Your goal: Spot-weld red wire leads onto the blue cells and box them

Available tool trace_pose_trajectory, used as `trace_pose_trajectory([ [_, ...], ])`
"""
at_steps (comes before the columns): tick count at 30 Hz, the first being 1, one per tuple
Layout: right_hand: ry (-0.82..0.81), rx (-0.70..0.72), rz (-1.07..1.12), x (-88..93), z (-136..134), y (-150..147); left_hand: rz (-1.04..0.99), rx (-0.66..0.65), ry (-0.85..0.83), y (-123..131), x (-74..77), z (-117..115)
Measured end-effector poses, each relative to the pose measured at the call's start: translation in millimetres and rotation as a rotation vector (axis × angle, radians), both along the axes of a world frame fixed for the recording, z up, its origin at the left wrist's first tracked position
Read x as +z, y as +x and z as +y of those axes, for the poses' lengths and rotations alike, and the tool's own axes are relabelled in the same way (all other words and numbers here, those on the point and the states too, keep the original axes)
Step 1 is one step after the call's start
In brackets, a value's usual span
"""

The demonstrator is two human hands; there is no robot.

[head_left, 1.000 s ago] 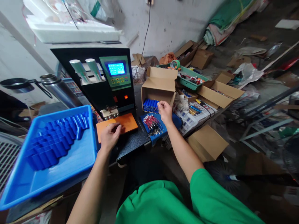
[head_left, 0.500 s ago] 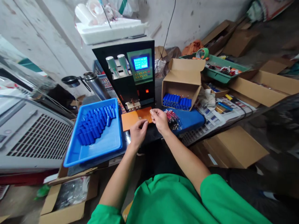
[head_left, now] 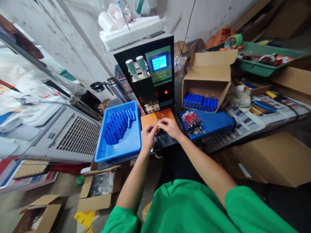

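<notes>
My left hand (head_left: pixel 149 136) and my right hand (head_left: pixel 170 127) meet over the front of the orange board (head_left: pixel 148 120), fingertips pinched together. Between them is a thin wire lead (head_left: pixel 162 116); a small pale and red end pokes up above my right fingers, and the rest is hidden. Behind the board stands a black spot welder (head_left: pixel 162 94) with a lit screen, its electrodes just above the board. To the right of my right hand lies a bundle of red and black wire leads (head_left: pixel 192 121). Left of my left hand, a blue tray (head_left: pixel 126 142) holds many upright blue cylindrical cells (head_left: pixel 116 128).
An open cardboard box (head_left: pixel 220 87) with blue wired cells (head_left: pixel 200 101) stands right of the welder. Behind it sits a green tray (head_left: pixel 264 66) of parts and a tape roll. A steel flask (head_left: pixel 118 89) is behind the blue tray. Open cartons (head_left: pixel 97 202) lie on the floor.
The view has swung left, so the bench appears farther right. My hands have come closer together, and a wire end now sticks up above my right fingers.
</notes>
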State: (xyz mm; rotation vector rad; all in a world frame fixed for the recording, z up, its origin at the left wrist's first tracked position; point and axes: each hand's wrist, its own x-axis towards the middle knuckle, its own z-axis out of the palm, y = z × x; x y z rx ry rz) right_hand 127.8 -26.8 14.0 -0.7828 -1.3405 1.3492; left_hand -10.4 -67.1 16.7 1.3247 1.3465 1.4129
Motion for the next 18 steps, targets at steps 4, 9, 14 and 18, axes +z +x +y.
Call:
trace_pose_trajectory([
  [4, 0.039, -0.083, -0.024, -3.1, 7.1, -1.1, 0.127, 0.075, 0.007, -19.9, 0.4, -0.6],
  [9, 0.058, -0.194, -0.095, -11.0, 23.1, -4.9, 0.760, 0.369, -0.062, -82.1, 17.6, 20.2],
  [14, 0.050, -0.210, -0.203, -19.1, 28.0, -10.0, 1.342, 0.334, -0.376, -119.5, 21.6, 56.6],
  [18, 0.062, -0.214, -0.220, -22.0, 29.4, -9.0, 1.218, 0.392, -0.298, -121.9, 6.6, 79.1],
])
